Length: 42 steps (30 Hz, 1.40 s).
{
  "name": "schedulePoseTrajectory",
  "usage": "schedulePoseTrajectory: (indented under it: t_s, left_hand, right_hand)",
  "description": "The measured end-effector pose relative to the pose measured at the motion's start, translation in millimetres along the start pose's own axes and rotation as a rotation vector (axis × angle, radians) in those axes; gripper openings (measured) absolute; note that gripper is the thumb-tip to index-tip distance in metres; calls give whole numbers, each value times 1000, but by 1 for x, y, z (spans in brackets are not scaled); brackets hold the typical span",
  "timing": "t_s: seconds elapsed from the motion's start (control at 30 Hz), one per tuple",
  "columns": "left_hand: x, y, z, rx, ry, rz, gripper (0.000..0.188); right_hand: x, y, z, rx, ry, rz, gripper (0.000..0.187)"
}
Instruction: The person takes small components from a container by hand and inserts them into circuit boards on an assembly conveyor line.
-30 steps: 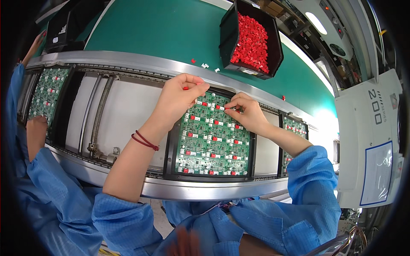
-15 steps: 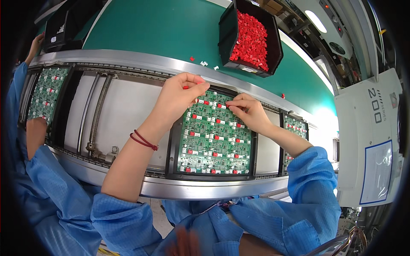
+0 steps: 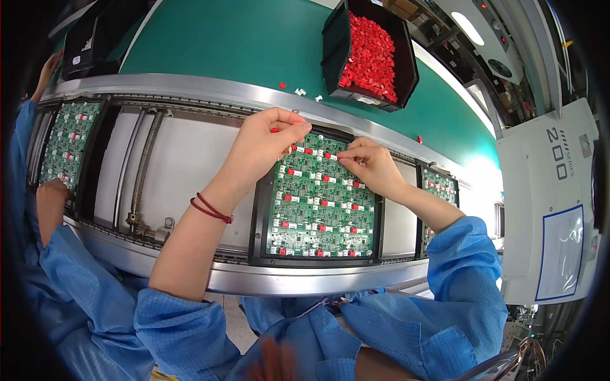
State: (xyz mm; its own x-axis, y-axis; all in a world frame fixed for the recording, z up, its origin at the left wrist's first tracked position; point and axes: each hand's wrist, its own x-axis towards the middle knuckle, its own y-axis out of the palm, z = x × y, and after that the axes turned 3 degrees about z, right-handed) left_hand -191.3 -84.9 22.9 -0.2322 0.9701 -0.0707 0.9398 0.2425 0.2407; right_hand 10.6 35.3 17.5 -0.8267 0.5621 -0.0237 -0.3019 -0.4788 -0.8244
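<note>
A green circuit board panel with rows of small white and red connectors lies in a black frame on the conveyor. Above its far left corner is my left hand, fingers closed with small red connectors showing between them. My right hand is at the panel's far right, thumb and forefinger pinched together on a red connector at the board surface. The fingers partly cover that connector, so how far it is seated cannot be told.
Beyond the metal rail, a black bin of red connectors stands on a green surface. Loose white connectors lie near it. At left, a co-worker's hand touches another panel. A white machine stands at right.
Both my hands keep nearly the same place and grip. The view has shifted slightly. The co-worker's near hand at the left has changed its pose a little.
</note>
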Motion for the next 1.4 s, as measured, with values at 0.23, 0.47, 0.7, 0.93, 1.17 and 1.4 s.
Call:
schedulePoseTrajectory:
  t_s: [0.23, 0.47, 0.7, 0.93, 1.17, 1.4]
  left_hand:
    - [-4, 7, -6, 95, 31, 61, 29]
    - [-12, 20, -14, -42, -55, 431, 22]
    - [-13, 25, -33, -8, -115, 424, 23]
    - [0, 34, -25, 69, -163, 396, 30]
    - [2, 49, -30, 84, -206, 384, 33]
    - [20, 47, -23, 105, -262, 285, 24]
  right_hand:
    - [-8, -21, 20, -128, -222, -146, 26]
    - [-7, -44, 66, 60, -474, -39, 31]
    - [-1, -47, 61, 184, -412, 1, 23]
    - [5, -52, 47, 597, -152, 248, 25]
    - [3, -65, 43, 809, -54, 419, 21]
    - [-15, -84, 4, 693, 33, 383, 15]
